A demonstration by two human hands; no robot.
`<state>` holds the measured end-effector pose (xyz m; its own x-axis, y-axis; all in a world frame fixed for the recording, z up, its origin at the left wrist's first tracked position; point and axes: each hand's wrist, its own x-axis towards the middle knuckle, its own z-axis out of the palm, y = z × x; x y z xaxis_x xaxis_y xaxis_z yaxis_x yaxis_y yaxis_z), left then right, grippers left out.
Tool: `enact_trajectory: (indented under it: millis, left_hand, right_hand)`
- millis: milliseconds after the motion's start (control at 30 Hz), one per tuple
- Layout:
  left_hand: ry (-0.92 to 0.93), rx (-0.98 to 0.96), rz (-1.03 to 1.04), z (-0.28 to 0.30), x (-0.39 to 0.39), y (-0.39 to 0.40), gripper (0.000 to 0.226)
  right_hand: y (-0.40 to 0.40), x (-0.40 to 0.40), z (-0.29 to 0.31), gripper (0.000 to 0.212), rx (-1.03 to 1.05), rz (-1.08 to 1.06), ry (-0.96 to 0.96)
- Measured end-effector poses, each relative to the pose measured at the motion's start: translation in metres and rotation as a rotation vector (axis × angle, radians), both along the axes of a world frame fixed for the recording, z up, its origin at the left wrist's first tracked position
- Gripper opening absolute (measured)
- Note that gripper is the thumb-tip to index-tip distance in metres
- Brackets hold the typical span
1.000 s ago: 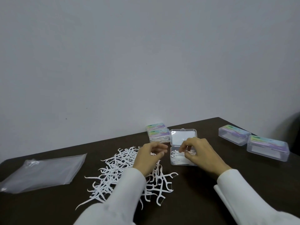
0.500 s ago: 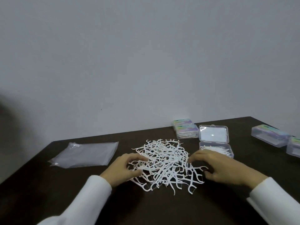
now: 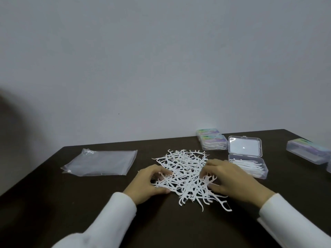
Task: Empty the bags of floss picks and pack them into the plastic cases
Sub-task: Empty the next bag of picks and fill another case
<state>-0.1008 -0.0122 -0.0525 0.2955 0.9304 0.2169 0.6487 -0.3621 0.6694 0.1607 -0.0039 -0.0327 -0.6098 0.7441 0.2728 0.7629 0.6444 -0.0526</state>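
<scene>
Both hands have left the open case (image 3: pixel 248 166) and now sit at the loose pile of floss picks (image 3: pixel 186 174) mid-table. The left hand (image 3: pixel 149 183) curls its fingers into the pile's left edge; the right hand (image 3: pixel 231 178) does the same on the right; whether either has picks pinched cannot be told. Judged: one deposit is done and another handful is being gathered. The picks are thin, white, tangled and overlapping. The case, just right of the pile, is partly filled, lid back. The emptied bag (image 3: pixel 100 162) lies flat to the left.

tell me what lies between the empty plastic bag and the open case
The pile of loose floss picks, with both hands at its edges, in the head view.
</scene>
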Motion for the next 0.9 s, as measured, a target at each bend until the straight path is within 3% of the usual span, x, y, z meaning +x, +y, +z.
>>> enact_trajectory:
  millis: [167,333,500,733,900]
  left_hand:
    - [0.118,-0.005,0.052,0.000,-0.007,0.002,0.049]
    - [0.181,0.014,0.109,0.001,-0.009,0.001,0.029]
    - [0.338,0.112,0.138,0.005,-0.002,0.000,0.025]
    - [0.443,0.305,0.188,0.008,0.002,-0.005,0.024]
    - [0.346,0.356,0.223,0.009,0.004,-0.007,0.025]
  right_hand:
    - [0.001,-0.024,0.001,0.047,-0.033,0.110,-0.018]
    - [0.009,-0.034,0.002,0.029,-0.021,0.139,-0.113]
    - [0.013,-0.033,0.007,0.025,-0.027,0.123,-0.107]
    - [0.016,-0.024,0.005,0.020,-0.196,0.078,0.188]
    - [0.021,-0.016,0.005,0.013,-0.231,0.038,0.397]
